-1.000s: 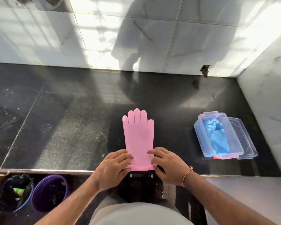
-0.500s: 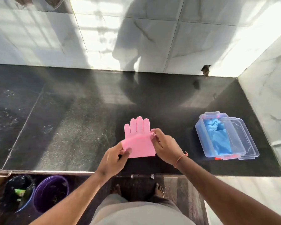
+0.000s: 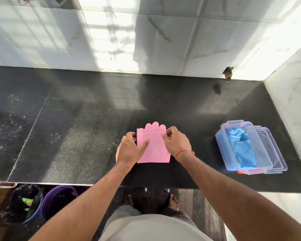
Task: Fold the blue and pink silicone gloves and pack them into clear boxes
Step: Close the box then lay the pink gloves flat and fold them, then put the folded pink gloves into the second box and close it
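A pink silicone glove (image 3: pixel 156 150) lies on the black counter (image 3: pixel 76 136), folded in half so its cuff edge covers the fingers; only the fingertips show beyond the fold. My left hand (image 3: pixel 130 150) pinches the folded cuff at its left top corner, thumb resting on the pink surface. My right hand (image 3: pixel 177 143) pinches the right top corner. At the right, a clear box (image 3: pixel 240 146) holds a folded blue glove (image 3: pixel 241 150).
Clear lids or a second clear box (image 3: pixel 271 150) lie stacked under the box's right side. White marble walls close the back and right. Below the counter's front edge stand a purple bucket (image 3: pixel 57 200) and a bin with a black bag (image 3: pixel 23 206).
Both hands lifted the pink glove's cuff from the counter's front edge and carried it away over the palm; the cuff now lies flat over the fingers.
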Motion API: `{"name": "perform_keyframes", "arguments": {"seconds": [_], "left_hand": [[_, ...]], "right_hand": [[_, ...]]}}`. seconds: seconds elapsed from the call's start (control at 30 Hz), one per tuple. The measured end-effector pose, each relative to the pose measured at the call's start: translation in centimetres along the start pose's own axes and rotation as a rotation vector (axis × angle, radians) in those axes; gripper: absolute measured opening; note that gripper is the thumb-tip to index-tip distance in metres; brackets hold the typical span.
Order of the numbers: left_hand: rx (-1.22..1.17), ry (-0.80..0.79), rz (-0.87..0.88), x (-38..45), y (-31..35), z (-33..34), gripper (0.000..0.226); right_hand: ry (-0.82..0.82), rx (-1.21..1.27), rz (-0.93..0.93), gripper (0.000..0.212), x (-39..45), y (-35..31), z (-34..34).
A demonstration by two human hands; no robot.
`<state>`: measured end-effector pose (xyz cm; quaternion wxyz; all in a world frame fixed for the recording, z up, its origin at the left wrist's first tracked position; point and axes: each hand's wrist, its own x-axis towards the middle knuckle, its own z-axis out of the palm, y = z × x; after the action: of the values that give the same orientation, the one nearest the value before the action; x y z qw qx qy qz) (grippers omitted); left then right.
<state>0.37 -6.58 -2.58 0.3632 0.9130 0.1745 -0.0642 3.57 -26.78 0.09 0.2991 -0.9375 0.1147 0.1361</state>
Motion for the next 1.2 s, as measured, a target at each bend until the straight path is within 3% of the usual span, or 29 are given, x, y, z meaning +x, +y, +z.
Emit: {"name": "perform_keyframes", "arguments": {"seconds": [0.1,0.2,0.27,0.37,0.43,0.5,0.63,0.8,1.03,1.2], "left_hand": [[0.055,-0.092,-0.035,0.2,0.6,0.2,0.067],[-0.013,-0.169,-0.111,0.4,1.1,0.2,0.058],[-0.09,-0.229,-0.162,0.8,1.4,0.1,0.041],[-0.227,-0.308,-0.196,0.9,1.6,0.2,0.022],[-0.288,-0.325,-0.184,0.4,1.7,0.2,0.021],[-0.395,-0.319,-0.16,-0.1,1.7,0.1,0.023],[-0.658,-0.383,-0.077,-1.1,1.6,-0.4,0.036],[-0.873,-0.443,-0.009,-2.1,3.0,-0.7,0.059],[-0.964,-0.538,0.055,-2.7,10.2,2.1,0.045],[-0.925,-0.658,0.088,-4.0,17.6,6.1,0.038]], "right_hand": [[0.077,0.108,0.103,0.059,-1.0,0.6,0.7],[0.011,0.327,0.333,0.082,-2.3,1.4,1.1],[-0.05,0.501,0.437,0.086,-3.0,1.5,1.3],[-0.114,0.681,0.466,0.063,-3.4,1.4,1.8],[-0.183,0.793,0.465,0.034,-3.6,1.0,1.7],[-0.248,0.849,0.452,0.02,-3.8,0.9,1.4],[-0.281,0.853,0.402,0.027,-4.1,1.1,0.6],[-0.209,0.776,0.219,0.022,-4.2,2.0,-1.9],[0.028,0.662,0.069,0.03,-4.3,5.3,-9.1],[0.193,0.617,0.091,0.031,-4.5,10.6,-15.8]]}}
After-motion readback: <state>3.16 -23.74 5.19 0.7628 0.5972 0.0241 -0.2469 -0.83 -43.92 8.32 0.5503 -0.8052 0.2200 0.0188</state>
